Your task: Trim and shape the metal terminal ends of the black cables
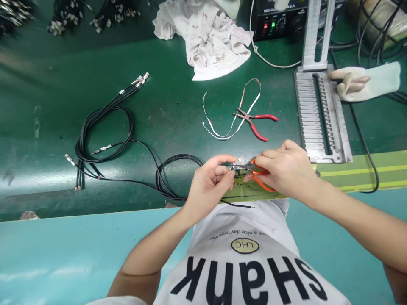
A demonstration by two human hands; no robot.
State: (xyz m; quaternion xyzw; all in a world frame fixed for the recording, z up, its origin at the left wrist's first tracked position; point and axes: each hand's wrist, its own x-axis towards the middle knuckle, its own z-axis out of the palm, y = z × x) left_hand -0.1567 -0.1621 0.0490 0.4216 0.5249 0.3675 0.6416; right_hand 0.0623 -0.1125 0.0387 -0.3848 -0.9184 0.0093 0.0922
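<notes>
Near the table's front edge, my left hand (211,180) is closed in a pinch on what looks like the end of a black cable (178,156). The cable's coil lies on the table just to the left and runs behind that hand. My right hand (284,169) is wrapped round small pliers (262,183) with orange handles. Their metal jaws point left and meet the left fingertips; the tiny piece between them is too small to make out. A stripped cable end (243,205) sticks out below the left hand, over the table edge.
Coiled black cables (108,110) with metal connectors lie to the left. Beyond my hands are red-handled pliers (254,120) on a thin white strip (219,136). A slotted metal fixture (313,114), a glove (378,82), a white cloth (213,42) and a black control box (282,25) stand around.
</notes>
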